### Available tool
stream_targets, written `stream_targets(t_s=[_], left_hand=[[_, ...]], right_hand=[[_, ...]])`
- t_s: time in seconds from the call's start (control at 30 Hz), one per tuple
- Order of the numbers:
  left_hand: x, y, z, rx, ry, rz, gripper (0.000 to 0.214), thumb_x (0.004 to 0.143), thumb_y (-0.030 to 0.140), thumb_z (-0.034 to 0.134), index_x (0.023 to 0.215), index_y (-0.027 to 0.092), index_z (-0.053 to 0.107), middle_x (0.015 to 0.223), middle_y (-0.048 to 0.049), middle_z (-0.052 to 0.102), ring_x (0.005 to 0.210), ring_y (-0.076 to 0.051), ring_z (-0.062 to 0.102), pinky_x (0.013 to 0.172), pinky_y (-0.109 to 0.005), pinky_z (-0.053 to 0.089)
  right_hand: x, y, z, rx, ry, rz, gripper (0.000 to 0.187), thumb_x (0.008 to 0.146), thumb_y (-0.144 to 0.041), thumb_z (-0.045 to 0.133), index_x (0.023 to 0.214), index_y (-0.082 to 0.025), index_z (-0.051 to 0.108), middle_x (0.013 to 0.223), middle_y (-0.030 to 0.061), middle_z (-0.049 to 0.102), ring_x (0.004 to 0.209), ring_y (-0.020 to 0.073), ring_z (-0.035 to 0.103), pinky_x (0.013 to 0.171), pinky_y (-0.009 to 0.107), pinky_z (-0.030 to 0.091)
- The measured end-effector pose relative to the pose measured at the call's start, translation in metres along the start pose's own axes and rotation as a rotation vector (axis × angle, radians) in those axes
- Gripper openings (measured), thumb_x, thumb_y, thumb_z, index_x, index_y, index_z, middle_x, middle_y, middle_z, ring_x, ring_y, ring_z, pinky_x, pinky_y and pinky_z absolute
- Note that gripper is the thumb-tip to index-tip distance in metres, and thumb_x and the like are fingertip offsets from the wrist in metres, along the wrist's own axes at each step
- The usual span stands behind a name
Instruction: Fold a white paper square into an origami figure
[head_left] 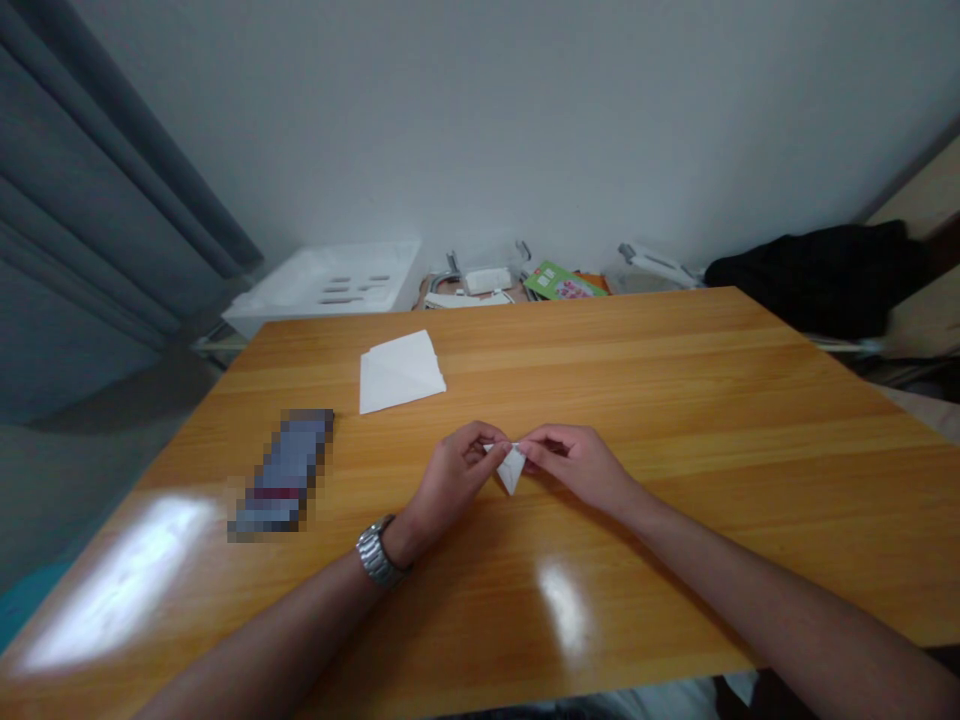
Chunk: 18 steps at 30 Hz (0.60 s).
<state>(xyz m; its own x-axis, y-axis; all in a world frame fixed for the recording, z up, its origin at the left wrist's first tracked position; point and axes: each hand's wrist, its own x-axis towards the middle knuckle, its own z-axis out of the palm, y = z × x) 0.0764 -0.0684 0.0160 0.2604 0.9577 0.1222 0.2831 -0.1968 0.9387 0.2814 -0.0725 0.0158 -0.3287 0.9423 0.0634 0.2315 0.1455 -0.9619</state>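
Note:
Between my two hands is a small piece of folded white paper [511, 474], its pointed end toward me. My left hand [459, 473], with a metal watch [380, 552] on the wrist, pinches the paper's upper left edge between thumb and fingers. The upper right corner is pinched by my right hand [574, 462]. Fingertips of both hands almost meet at the top edge, and part of the paper is hidden behind them. Farther back on the left lie white paper sheets [402, 372], flat on the wooden table [637, 380].
A blurred-out phone-like slab [289, 470] lies on the table's left side. Beyond the far edge are a white tray [337, 270], a green booklet [559, 282] and a white box [487, 280]. Dark cloth [817, 275] lies at the back right; a grey curtain [97, 180] hangs left.

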Motion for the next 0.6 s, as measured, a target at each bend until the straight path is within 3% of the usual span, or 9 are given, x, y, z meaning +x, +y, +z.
stream_targets(t_s=[0.33,0.5,0.6], left_hand=[[0.005,-0.005,-0.001,-0.088,0.002,-0.030,0.028,0.089,0.042,0.068,0.088,0.014,0.071,0.087,-0.0062,0.075,0.080,-0.018,0.070,0.073,-0.026,0.056],[0.004,-0.013,0.001,-0.268,-0.009,-0.077,0.039,0.091,0.045,0.067,0.115,0.014,0.067,0.095,-0.0082,0.075,0.087,-0.020,0.072,0.077,-0.031,0.062],[0.003,-0.013,0.000,-0.282,-0.016,-0.078,0.041,0.092,0.044,0.065,0.118,0.013,0.066,0.098,-0.0094,0.075,0.090,-0.021,0.073,0.080,-0.033,0.062]], right_hand=[[0.001,0.000,-0.001,0.002,0.013,-0.019,0.032,0.096,-0.046,0.058,0.090,-0.017,0.072,0.081,0.0051,0.073,0.076,0.0182,0.067,0.073,0.029,0.052],[0.003,0.007,-0.002,0.006,0.022,-0.023,0.031,0.097,-0.045,0.057,0.089,-0.017,0.069,0.082,0.0047,0.072,0.075,0.0176,0.066,0.072,0.029,0.052],[0.003,0.008,-0.002,0.020,0.031,-0.017,0.031,0.097,-0.045,0.057,0.090,-0.017,0.069,0.083,0.0047,0.073,0.076,0.0180,0.067,0.072,0.029,0.052]])
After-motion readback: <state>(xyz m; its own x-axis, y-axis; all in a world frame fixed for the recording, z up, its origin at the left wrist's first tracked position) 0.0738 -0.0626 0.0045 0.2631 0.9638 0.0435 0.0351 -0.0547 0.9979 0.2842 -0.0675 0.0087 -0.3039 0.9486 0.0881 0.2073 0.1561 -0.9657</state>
